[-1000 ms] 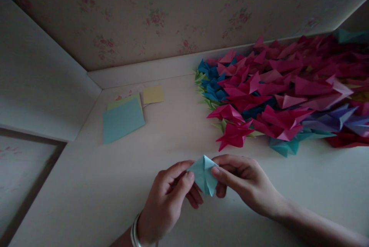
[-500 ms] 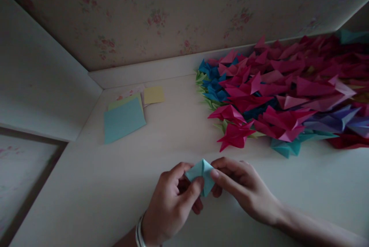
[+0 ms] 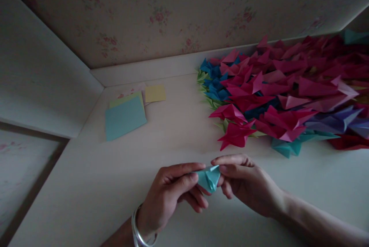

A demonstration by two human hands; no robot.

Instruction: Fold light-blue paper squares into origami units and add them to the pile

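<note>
A small light-blue folded paper piece [image 3: 209,177] is pinched between both my hands just above the pale table [image 3: 86,201]. My left hand [image 3: 170,197], with silver bangles at the wrist, grips its left side between thumb and fingers. My right hand [image 3: 245,185] pinches its right side with thumb and forefinger. Most of the paper is hidden behind my fingers.
A big heap of folded paper shapes [image 3: 276,89], mostly pink with blue, green, purple and teal, fills the back right. A stack of flat sheets [image 3: 125,118], blue on top, and a yellow note [image 3: 155,93] lie at the back left near the floral wall.
The paper piece has been squeezed flatter and smaller between my fingers. Both hands have shifted slightly while keeping hold of it.
</note>
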